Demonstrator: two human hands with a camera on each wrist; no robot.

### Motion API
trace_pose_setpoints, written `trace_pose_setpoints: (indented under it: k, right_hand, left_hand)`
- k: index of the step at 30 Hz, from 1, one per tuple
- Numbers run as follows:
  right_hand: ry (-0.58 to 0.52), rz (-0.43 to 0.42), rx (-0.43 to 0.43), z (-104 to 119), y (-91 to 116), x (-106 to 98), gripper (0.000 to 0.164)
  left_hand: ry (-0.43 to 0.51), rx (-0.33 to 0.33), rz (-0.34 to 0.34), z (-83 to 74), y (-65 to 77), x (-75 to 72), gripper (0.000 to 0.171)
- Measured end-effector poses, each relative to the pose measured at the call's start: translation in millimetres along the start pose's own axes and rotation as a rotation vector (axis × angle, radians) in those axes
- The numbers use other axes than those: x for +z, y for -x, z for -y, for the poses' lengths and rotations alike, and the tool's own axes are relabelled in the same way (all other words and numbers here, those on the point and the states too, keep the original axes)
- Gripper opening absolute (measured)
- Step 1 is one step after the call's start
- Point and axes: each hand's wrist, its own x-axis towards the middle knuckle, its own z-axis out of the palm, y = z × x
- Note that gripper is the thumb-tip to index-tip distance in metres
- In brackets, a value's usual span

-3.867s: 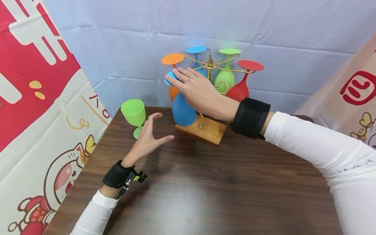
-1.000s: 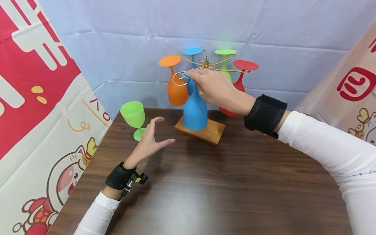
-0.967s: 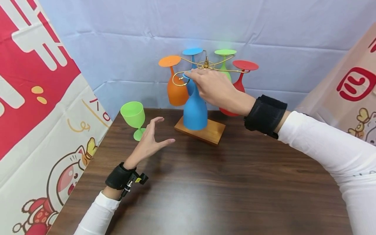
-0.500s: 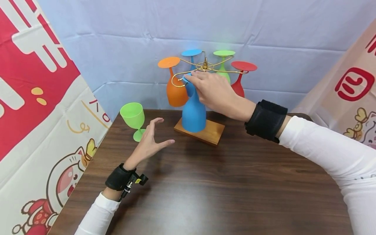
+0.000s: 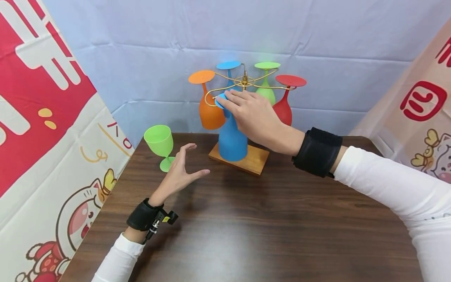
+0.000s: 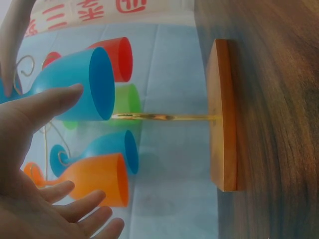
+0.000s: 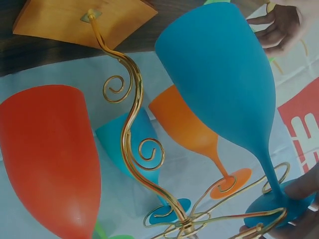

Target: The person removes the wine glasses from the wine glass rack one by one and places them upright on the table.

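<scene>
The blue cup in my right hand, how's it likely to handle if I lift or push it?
The blue cup is probably light for its size, as the right hand holds it by its foot. It looks fairly stiff, with no dents showing in the bowl. Pushed low, it might swing, because the bowl hangs below the grip.

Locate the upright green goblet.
In the head view, the upright green goblet stands on the table left of the rack, beside the left hand.

Dark wood table [image 5: 282, 231]; pale-blue backdrop [image 5: 197, 39]; cartoon-printed cloth [image 5: 53, 152] left.
</scene>
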Motion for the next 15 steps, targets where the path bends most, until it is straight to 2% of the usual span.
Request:
trace_pose_setpoints:
  k: [7, 15]
  right_hand:
    - [0.042, -0.088, -0.08, 5.1, 6.4, 2.3, 0.044]
    - [0.015, -0.105, -0.114, 8.9, 15.6, 2.8, 0.05]
  left_hand:
    - [-0.002, 0.012, -0.005, -0.5, 0.5, 0.5, 0.091]
    - [-0.017, 0.02, -0.003, -1.3, 1.8, 1.5, 0.091]
